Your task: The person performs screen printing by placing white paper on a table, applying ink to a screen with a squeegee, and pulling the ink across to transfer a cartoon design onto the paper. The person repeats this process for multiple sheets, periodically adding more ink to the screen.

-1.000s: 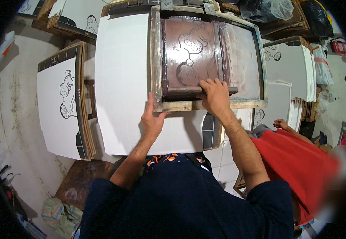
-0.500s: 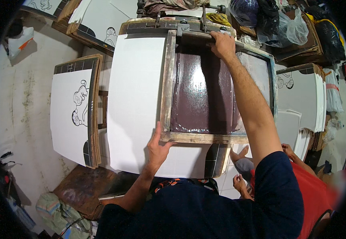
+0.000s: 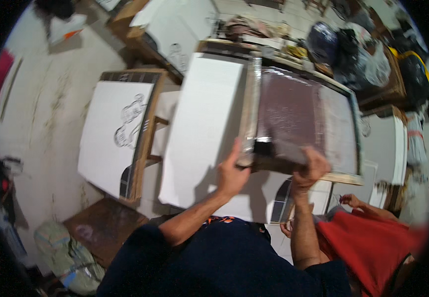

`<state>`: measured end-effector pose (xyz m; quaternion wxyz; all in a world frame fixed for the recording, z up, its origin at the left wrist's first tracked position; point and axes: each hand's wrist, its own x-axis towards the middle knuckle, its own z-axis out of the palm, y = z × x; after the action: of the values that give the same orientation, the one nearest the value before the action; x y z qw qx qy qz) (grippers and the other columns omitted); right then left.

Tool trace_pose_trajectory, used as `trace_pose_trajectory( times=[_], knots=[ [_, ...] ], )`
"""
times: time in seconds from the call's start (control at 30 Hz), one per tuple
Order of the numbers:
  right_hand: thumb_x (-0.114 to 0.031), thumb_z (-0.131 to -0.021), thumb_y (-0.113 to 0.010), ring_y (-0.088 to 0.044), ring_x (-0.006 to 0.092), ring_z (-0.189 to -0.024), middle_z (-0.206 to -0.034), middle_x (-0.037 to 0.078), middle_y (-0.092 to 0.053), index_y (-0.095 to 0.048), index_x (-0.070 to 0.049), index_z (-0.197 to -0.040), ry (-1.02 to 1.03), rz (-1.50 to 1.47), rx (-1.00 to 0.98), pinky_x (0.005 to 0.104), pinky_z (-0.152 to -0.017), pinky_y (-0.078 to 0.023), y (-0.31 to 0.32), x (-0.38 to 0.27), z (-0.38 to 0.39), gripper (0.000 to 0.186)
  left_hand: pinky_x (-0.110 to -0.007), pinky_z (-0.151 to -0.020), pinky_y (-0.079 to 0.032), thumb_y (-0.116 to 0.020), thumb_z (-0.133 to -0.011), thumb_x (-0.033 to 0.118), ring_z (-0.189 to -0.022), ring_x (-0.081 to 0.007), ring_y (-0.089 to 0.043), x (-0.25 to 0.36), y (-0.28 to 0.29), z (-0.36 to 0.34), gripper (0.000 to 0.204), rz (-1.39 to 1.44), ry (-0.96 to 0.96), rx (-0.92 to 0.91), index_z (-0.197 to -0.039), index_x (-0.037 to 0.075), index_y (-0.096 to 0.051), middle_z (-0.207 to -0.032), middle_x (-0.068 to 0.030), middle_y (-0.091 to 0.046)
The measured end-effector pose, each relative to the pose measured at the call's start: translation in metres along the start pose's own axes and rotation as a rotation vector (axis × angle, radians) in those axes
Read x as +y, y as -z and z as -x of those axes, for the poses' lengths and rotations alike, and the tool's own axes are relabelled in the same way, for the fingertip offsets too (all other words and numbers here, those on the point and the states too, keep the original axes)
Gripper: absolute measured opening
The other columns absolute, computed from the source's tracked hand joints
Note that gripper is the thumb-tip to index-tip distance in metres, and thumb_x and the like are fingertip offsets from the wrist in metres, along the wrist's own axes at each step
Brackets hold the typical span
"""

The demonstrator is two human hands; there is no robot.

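Note:
A wooden screen printing frame [image 3: 250,106] lies over white fabric [image 3: 199,114] on a dark-edged board [image 3: 281,200]. My left hand [image 3: 232,173] grips the frame's near left corner, its index finger along the left bar. Dark purplish ink [image 3: 288,101] covers much of the mesh; a paler strip [image 3: 340,123] runs down the right side. My right hand [image 3: 312,168] is closed around the right part of a wide squeegee [image 3: 284,152], which is tilted at the near end of the mesh. Motion blurs the squeegee, and its lower edge cannot be made out.
On the left stands a board [image 3: 147,133] with white fabric bearing a black cartoon line drawing. More boards with fabric [image 3: 180,24] are at the back left and right. Plastic bags [image 3: 353,59] crowd the back right. A person in red [image 3: 367,237] sits close on my right.
My right hand has drawn the squeegee from the far end of the frame to the near end. My left hand stays at the near left corner. The whole view has shifted and turned somewhat.

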<state>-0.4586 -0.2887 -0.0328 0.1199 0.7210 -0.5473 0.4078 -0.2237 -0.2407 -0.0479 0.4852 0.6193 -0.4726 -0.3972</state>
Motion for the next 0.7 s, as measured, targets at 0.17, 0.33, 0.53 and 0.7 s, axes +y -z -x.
trace_pose_trajectory(
  times=[0.17, 0.33, 0.53, 0.7],
  knots=[
    [-0.014, -0.095, -0.068, -0.067, 0.0320, -0.107, -0.117, 0.012, -0.074, -0.070, -0.004, -0.122, 0.171, 0.106, 0.324, 0.0438, -0.097, -0.046, 0.027, 0.013, -0.133, 0.029, -0.035, -0.089, -0.059, -0.086, -0.077, 0.003, -0.103, -0.0186, -0.073, 0.081, 0.026, -0.054, 0.096, 0.369, -0.306, -0.094, -0.159, -0.001, -0.035, -0.141, -0.0231, -0.063],
    [-0.017, -0.096, -0.071, -0.067, 0.0348, -0.107, -0.118, 0.013, -0.072, -0.069, -0.008, -0.125, 0.312, 0.353, 0.255, 0.0447, -0.092, -0.052, 0.050, 0.032, -0.274, 0.031, -0.035, -0.092, -0.059, -0.091, -0.081, 0.025, -0.108, -0.0238, -0.072, -0.026, 0.140, -0.097, 0.078, 0.055, -0.395, 0.144, -0.144, -0.002, -0.055, -0.137, -0.0187, -0.066],
    [-0.024, -0.097, -0.076, -0.063, 0.0185, -0.102, -0.111, 0.007, -0.069, -0.066, -0.007, -0.126, 0.047, -0.086, 0.110, 0.0327, -0.093, -0.049, 0.037, 0.056, -0.323, 0.035, -0.050, -0.103, -0.048, -0.085, -0.081, 0.029, -0.122, -0.0420, -0.059, -0.301, 0.369, 0.010, 0.053, -0.750, 0.497, 0.340, -0.125, 0.003, -0.067, -0.129, -0.0234, -0.065],
    [-0.021, -0.098, -0.074, -0.064, 0.0152, -0.099, -0.109, 0.005, -0.071, -0.066, -0.007, -0.127, -0.002, -0.340, -0.031, 0.0305, -0.089, -0.050, 0.016, 0.063, -0.331, 0.033, -0.062, -0.121, -0.027, -0.078, -0.088, 0.029, -0.155, -0.0392, -0.024, -0.396, 0.425, 0.108, 0.074, -1.016, 0.616, 0.236, -0.156, 0.029, -0.047, -0.167, -0.0145, -0.032]
  ],
)
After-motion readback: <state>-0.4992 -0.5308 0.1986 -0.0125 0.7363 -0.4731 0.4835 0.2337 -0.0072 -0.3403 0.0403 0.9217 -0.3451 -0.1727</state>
